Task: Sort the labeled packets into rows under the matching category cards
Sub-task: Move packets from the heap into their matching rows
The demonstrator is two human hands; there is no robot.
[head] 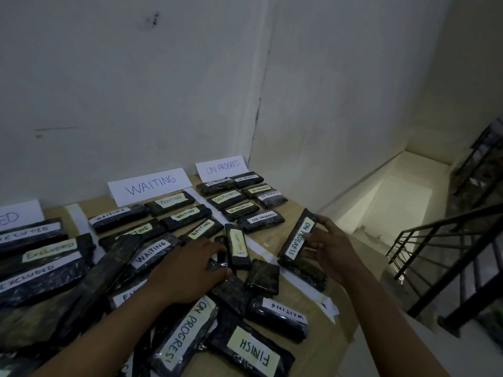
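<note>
My right hand (328,247) grips a black packet labeled ON PROGRESS (298,238), tilted up at the table's right side. My left hand (187,270) rests on a small dark packet (217,263) in the loose pile, fingers curled over it. An EXCLUDED packet (238,246) lies just beyond those fingers. White cards reading WAITING (149,185) and ON PROGRESS (221,167) lean on the wall, with rows of matching packets (177,213) (242,198) under them. A partly hidden card (16,214) at left heads the EXCLUDED packets (40,248).
Unsorted packets lie near me: ON PROGRESS (185,336), FINISH (250,349), WAITING (279,317), an unlabeled one (262,276). White tape strips (272,258) divide the wooden table (272,232). The table's right edge drops to a stairwell with a black railing (449,268).
</note>
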